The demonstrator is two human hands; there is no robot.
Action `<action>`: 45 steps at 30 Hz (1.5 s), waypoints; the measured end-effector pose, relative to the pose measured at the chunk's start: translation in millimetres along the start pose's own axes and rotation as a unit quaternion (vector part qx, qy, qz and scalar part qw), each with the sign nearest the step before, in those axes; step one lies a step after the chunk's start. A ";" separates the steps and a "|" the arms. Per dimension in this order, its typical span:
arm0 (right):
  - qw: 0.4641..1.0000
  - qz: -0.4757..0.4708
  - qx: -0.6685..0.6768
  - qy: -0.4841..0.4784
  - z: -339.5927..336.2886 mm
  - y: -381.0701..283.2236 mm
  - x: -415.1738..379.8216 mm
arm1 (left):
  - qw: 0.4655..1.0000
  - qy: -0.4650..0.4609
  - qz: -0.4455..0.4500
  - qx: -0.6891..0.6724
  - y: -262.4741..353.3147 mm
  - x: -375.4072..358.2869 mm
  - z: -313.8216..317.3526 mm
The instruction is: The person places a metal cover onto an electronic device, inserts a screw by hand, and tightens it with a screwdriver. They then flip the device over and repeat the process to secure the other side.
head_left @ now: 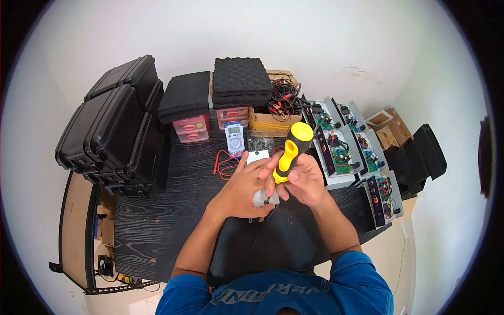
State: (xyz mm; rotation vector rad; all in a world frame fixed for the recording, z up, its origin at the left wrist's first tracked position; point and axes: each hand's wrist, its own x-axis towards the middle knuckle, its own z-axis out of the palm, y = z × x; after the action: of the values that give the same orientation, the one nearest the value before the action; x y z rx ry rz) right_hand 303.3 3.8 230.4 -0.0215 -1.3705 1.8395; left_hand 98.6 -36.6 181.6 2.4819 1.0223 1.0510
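Observation:
A yellow-and-black screwdriver [296, 142] stands tilted in my right hand [307, 181], with its thick handle pointing up and away from me. The fingers are wrapped round the lower handle, and the screwdriver's tip is hidden behind them. Below it, my left hand [239, 191] is closed over a light grey housing [258, 156], which shows past the fingers at the top and again near the thumb. A dark round spot sits on its near part. Both hands meet over the front middle of the black table [157, 226].
A multimeter [234, 137] with red leads lies beyond my left hand, beside a clear box of small parts [261, 143]. Several open units with green circuit boards [338, 152] stand at right. Black hard cases [113, 126] are stacked at left; cables [283, 97] fill a carton behind.

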 end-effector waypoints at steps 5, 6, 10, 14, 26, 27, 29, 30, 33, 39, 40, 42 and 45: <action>0.993 -0.069 -0.091 0.011 10.6 3.2 2.5 | 0.999 -0.022 -0.003 0.027 -4.2 -0.9 3.3; 0.993 -0.081 -0.091 0.004 7.9 6.0 3.4 | 0.999 -0.026 0.003 0.032 -6.0 -1.7 4.0; 1.000 -0.008 0.016 0.018 0.1 7.2 2.8 | 1.000 -0.010 0.006 0.013 -5.9 -1.6 2.7; 0.999 -0.002 -0.029 0.017 3.2 2.0 3.0 | 1.000 -0.014 -0.016 -0.019 -3.0 0.5 1.2; 0.996 -0.012 -0.087 -0.008 -1.2 0.7 2.8 | 0.999 -0.010 -0.014 -0.037 -0.2 2.2 -1.2; 0.993 -0.034 -0.115 -0.003 5.3 0.8 2.5 | 0.999 -0.011 -0.021 -0.042 -0.1 1.7 -0.4; 0.990 -0.069 -0.126 -0.012 10.8 3.0 3.9 | 0.998 -0.024 -0.020 -0.046 -1.5 0.7 0.5; 0.990 -0.083 -0.109 -0.026 11.6 4.3 6.5 | 0.998 -0.035 -0.013 -0.043 -3.5 -1.1 -0.8; 0.998 -0.017 -0.034 -0.045 3.1 -0.8 6.5 | 0.998 -0.038 -0.006 -0.050 -2.5 -1.2 -2.6; 0.996 -0.030 -0.082 -0.031 9.2 1.7 7.5 | 0.998 -0.010 -0.033 -0.060 2.6 1.8 -1.8; 0.994 -0.046 -0.091 -0.028 9.8 3.4 7.6 | 0.998 -0.004 -0.033 -0.057 2.9 1.8 -1.8; 0.991 -0.062 -0.112 -0.026 4.9 6.2 6.9 | 1.000 -0.008 -0.011 -0.027 -3.3 1.5 0.5; 0.998 -0.036 -0.047 -0.033 -2.0 5.7 8.1 | 0.999 -0.029 0.000 -0.022 -6.4 0.3 -0.2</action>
State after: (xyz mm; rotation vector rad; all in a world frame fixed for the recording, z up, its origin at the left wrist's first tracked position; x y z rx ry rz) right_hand 295.5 10.0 228.6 0.0397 -1.4841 1.7283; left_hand 95.4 -31.9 178.8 2.4619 0.9706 0.9864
